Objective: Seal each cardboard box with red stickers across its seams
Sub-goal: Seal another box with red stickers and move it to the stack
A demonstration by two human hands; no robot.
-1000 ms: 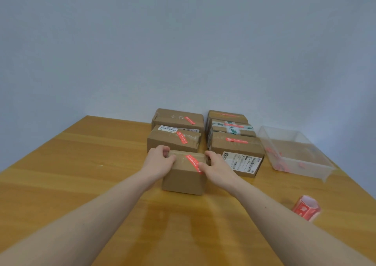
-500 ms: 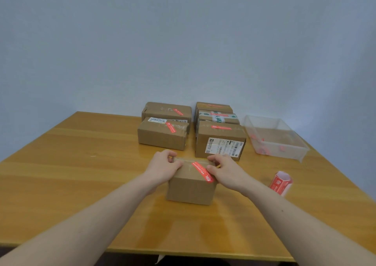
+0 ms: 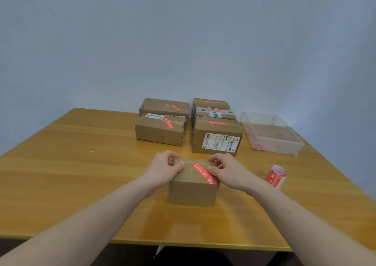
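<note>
A small cardboard box (image 3: pixel 192 190) stands on the wooden table (image 3: pixel 81 174) in front of me, with a red sticker (image 3: pixel 204 173) running diagonally across its top. My left hand (image 3: pixel 162 169) grips the box's left top edge and my right hand (image 3: pixel 227 170) grips its right top edge, thumbs on the lid. A roll of red stickers (image 3: pixel 275 176) lies on the table to the right of my right hand.
Several stickered cardboard boxes stand behind in two rows, the nearest ones a left box (image 3: pixel 159 130) and a right box with a white label (image 3: pixel 216 136). A clear plastic tray (image 3: pixel 270 135) with red scraps sits at the far right.
Both hands have pulled the small box away from the rows of boxes toward me, across the table. The sticker roll has not moved.
</note>
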